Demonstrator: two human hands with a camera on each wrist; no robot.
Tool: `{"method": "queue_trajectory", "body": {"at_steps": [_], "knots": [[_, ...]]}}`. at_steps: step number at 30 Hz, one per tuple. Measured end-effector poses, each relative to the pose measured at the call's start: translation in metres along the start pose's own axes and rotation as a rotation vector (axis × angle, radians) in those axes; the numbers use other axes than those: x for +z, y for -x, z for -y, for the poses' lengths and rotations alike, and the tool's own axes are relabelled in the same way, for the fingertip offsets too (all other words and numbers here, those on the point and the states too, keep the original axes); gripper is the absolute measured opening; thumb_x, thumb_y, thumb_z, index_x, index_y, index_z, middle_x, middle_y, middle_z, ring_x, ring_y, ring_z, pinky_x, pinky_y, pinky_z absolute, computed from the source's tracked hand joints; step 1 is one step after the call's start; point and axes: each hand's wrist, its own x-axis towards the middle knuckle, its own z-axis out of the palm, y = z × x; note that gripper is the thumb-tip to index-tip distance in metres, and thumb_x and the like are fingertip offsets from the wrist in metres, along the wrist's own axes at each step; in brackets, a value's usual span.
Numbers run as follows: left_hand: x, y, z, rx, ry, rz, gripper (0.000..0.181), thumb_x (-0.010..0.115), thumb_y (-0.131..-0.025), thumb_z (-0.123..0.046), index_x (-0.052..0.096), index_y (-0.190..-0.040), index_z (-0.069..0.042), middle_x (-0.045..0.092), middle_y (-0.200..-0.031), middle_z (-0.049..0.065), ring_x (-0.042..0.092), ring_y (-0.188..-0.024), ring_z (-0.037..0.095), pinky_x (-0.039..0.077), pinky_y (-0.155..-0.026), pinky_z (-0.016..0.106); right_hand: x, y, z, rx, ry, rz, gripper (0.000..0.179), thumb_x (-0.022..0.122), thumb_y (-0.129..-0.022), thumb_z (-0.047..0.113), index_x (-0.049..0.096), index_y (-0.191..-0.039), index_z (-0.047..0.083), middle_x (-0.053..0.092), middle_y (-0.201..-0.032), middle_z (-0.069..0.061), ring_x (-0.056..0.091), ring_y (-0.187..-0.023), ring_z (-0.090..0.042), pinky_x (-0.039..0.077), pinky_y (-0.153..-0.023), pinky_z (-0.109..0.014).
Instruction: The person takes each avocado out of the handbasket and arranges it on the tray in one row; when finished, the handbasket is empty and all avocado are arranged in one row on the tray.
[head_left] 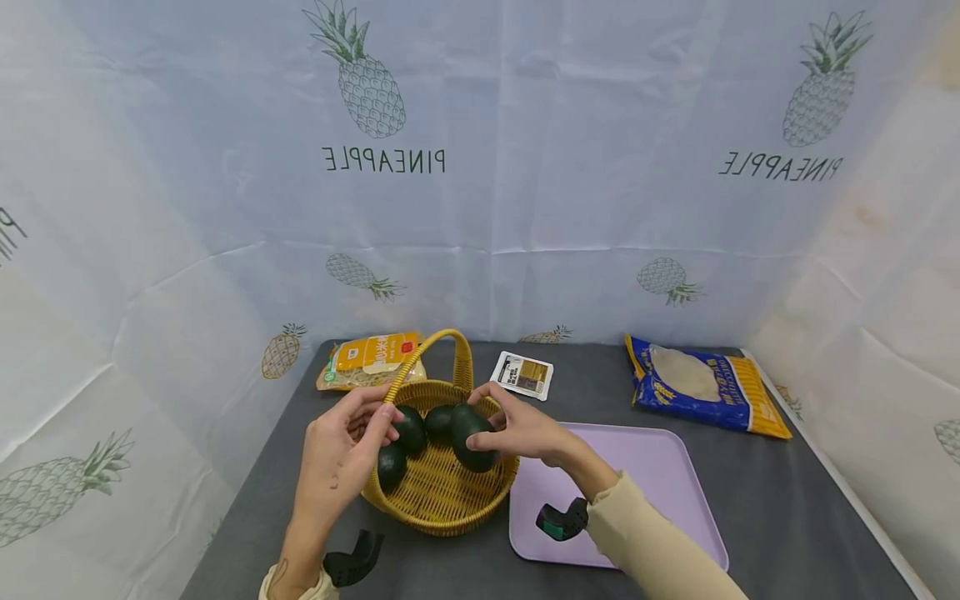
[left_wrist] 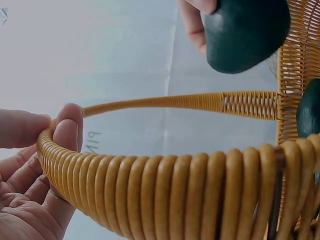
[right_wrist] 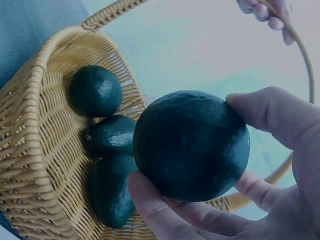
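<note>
A yellow wicker basket [head_left: 442, 527] with an arched handle [left_wrist: 150, 187] stands on the dark table. My left hand [head_left: 341, 450] pinches the handle between thumb and forefinger, at its left side in the head view. In my right hand [head_left: 525, 427] is a dark green avocado [right_wrist: 192, 145], gripped between thumb and fingers over the basket's right part. Three more avocados lie inside the basket: one [right_wrist: 95, 91] by itself, one [right_wrist: 111, 135] in the middle and one [right_wrist: 112, 190] beside that, all seen in the right wrist view.
A lilac tray [head_left: 637, 467] lies right of the basket, under my right forearm. Behind stand a yellow-labelled food bag [head_left: 375, 354], a small white packet [head_left: 522, 375] and a blue and yellow bag [head_left: 697, 383]. Pineapple-printed cloth [head_left: 525, 208] hangs around the table.
</note>
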Motion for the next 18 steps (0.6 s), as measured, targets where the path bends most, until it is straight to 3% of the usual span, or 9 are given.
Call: {"method": "queue_trajectory", "body": {"at_steps": [9,18], "knots": [[0.001,0.001,-0.001,-0.008,0.012,0.002,0.022,0.065,-0.1,-0.008,0.07,-0.12,-0.003,0.075,-0.088,0.009,0.067,-0.068,0.011,0.058,-0.061,0.022,-0.016,0.019,-0.001,0.03,-0.007,-0.053,0.057,0.074,-0.091,0.029,0.042,-0.138,0.023,0.067,-0.111,-0.016,0.07,-0.095,-0.025,0.061,-0.08,-0.05],[0.0,0.0,0.0,-0.013,-0.002,0.001,0.022,0.065,-0.1,-0.009,0.069,-0.121,-0.002,0.075,-0.089,0.01,0.067,-0.068,0.008,0.059,-0.061,0.022,-0.029,0.037,-0.011,0.029,-0.039,-0.12,0.058,0.074,-0.091,0.023,0.04,-0.138,0.017,0.066,-0.113,-0.022,0.071,-0.094,-0.027,0.064,-0.076,-0.044]]}}
